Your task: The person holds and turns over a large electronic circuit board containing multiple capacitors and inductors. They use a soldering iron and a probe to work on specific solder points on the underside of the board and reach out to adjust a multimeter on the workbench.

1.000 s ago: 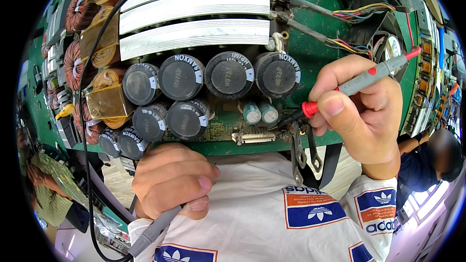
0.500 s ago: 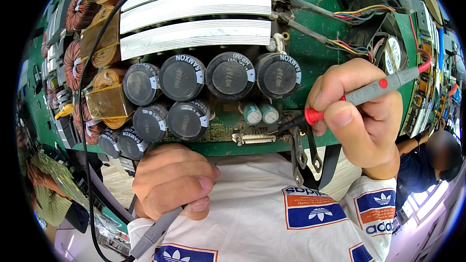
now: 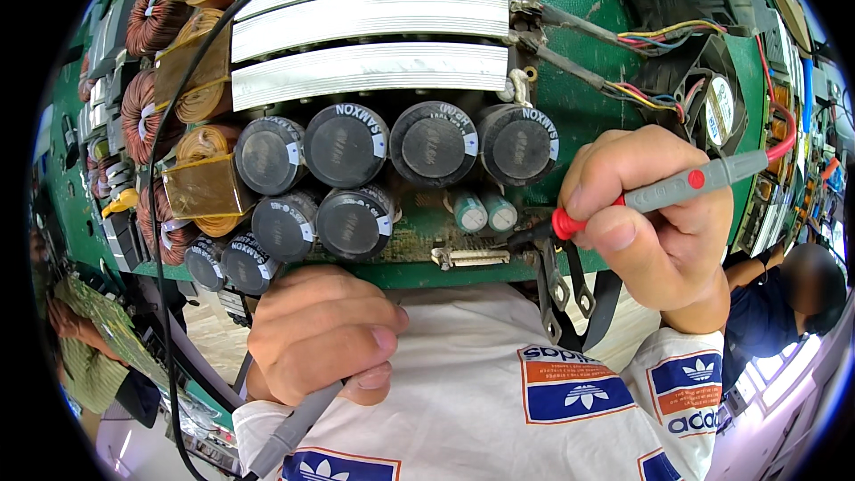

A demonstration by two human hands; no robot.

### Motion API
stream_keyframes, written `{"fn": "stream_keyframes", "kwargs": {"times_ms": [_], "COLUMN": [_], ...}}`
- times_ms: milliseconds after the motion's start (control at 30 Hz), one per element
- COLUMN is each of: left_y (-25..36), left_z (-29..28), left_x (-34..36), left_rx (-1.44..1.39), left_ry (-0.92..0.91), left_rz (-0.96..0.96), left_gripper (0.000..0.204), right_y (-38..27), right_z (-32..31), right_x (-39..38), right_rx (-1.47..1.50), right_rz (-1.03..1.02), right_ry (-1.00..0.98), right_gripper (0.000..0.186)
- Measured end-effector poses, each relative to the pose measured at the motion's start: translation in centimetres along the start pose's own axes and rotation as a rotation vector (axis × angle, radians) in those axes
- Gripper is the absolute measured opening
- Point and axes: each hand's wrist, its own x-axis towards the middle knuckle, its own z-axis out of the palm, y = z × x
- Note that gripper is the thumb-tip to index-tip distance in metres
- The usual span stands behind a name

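My right hand pinches a grey test probe with a red collar; a red lead runs from its back end. The probe's dark tip reaches the circuit board beside two small green capacitors and a pale connector; contact at the tip cannot be made out. My left hand is closed around a second grey test probe at the board's near edge. That probe's tip is mostly hidden by my fingers. Large black capacitors stand in rows on the board just beyond my left hand.
Silver heatsinks cross the board's far part. Copper coils and amber-taped transformers line the left, with a black cable over them. Fans with wires sit far right. Metal-ended straps hang at the near edge. Another person is at right.
The board with its capacitors and heatsinks appears slightly farther right in view. My right hand and its probe have shifted a little left and down relative to the picture. Both grips stay the same.
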Motion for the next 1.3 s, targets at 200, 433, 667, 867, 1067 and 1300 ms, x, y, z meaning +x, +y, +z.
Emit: {"fn": "stream_keyframes", "kwargs": {"times_ms": [200,433,667,867,1067,1300], "left_y": [-0.2,-0.2,0.2,0.1,-0.2,-0.7], "left_z": [-0.2,-0.2,0.1,0.0,0.3,-0.1], "left_x": [0.0,0.1,0.1,-0.1,-0.1,0.3], "left_rx": [-0.107,-0.101,-0.031,-0.041,-0.065,-0.154], "left_ry": [0.004,0.0,0.0,-0.005,0.021,0.016], "left_rz": [0.028,0.028,-0.023,-0.03,0.008,0.106], "left_gripper": [0.017,0.017,0.021,0.022,0.02,0.022], "right_y": [0.0,-0.5,-0.7,-0.5,-2.9,-3.8], "right_z": [0.0,-0.1,-0.3,0.4,-0.9,0.3], "right_x": [0.2,0.2,0.2,0.1,1.1,0.4], "right_rx": [0.023,-0.026,-0.071,-0.006,-0.176,-0.43], "right_rz": [-0.011,0.059,0.05,-0.085,-0.365,-0.388], "right_ry": [0.004,0.041,0.028,0.116,-0.08,-0.126], "right_gripper": [0.028,0.025,0.027,0.034,0.033,0.022]}}
